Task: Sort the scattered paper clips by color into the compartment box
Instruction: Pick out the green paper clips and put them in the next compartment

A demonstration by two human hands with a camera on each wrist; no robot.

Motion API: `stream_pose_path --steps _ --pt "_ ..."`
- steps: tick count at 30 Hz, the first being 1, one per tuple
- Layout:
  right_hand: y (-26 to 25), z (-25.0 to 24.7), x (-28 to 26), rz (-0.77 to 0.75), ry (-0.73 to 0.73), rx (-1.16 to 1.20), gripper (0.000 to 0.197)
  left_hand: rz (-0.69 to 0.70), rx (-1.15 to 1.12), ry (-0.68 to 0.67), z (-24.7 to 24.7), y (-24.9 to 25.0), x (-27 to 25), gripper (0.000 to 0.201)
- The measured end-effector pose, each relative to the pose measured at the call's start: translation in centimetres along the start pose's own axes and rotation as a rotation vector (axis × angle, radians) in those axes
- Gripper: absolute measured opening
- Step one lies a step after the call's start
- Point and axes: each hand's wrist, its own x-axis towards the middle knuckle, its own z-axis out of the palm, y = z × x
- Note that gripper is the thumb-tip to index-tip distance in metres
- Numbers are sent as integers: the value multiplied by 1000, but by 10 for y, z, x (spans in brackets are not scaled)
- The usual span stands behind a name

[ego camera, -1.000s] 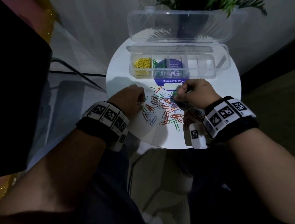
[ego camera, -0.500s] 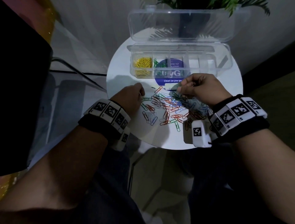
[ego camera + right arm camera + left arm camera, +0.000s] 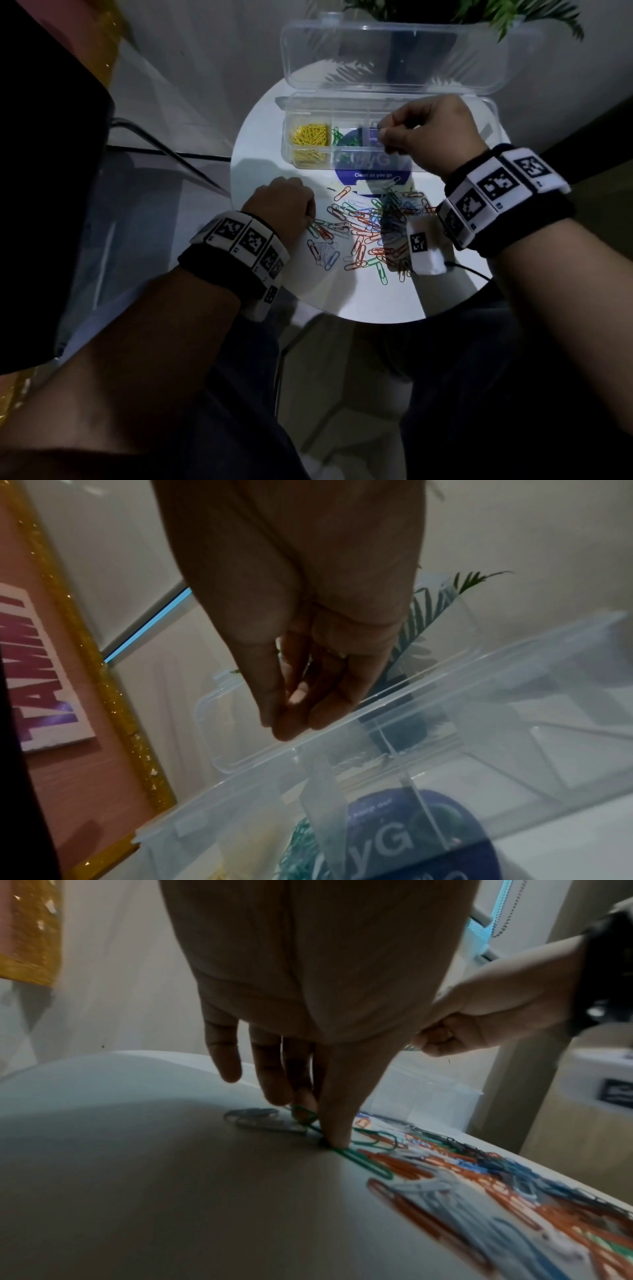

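A clear compartment box (image 3: pixel 346 102) stands open at the back of the round white table (image 3: pixel 260 144). Yellow clips (image 3: pixel 310 137) fill its leftmost compartment and green clips (image 3: pixel 339 137) lie in the second. My right hand (image 3: pixel 382 135) hovers over the box near the green compartment, fingertips (image 3: pixel 287 723) pinched together just above the front rim (image 3: pixel 445 681). A small clip loop (image 3: pixel 374 123) shows at them. Mixed scattered clips (image 3: pixel 363 229) lie in front of the box. At their left edge my left hand (image 3: pixel 311 219) pinches a green clip (image 3: pixel 303 1114) against the table.
The box lid (image 3: pixel 394 51) stands upright behind the compartments, with a plant (image 3: pixel 486 13) beyond it. A round blue sticker (image 3: pixel 371 174) lies under the box. The right wrist's white camera block (image 3: pixel 423 246) hangs over the pile's right side. A gold-framed sign (image 3: pixel 51 669) is on the left.
My right hand lifted from the pile's right side and moved back to above the box, fingers still pinched. The left hand stayed at the pile's left edge.
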Motion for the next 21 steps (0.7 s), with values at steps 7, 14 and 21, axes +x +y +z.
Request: stream_pose_path --steps 7,14,21 --pt "-2 -1 9 -53 51 -119 14 0 23 -63 -3 -2 4 11" --pt "28 -1 -32 -17 -122 -232 9 -9 -358 -8 -22 -11 0 16" --pt "30 39 -31 -98 -256 -477 18 17 -179 -119 -13 -2 -3 27"
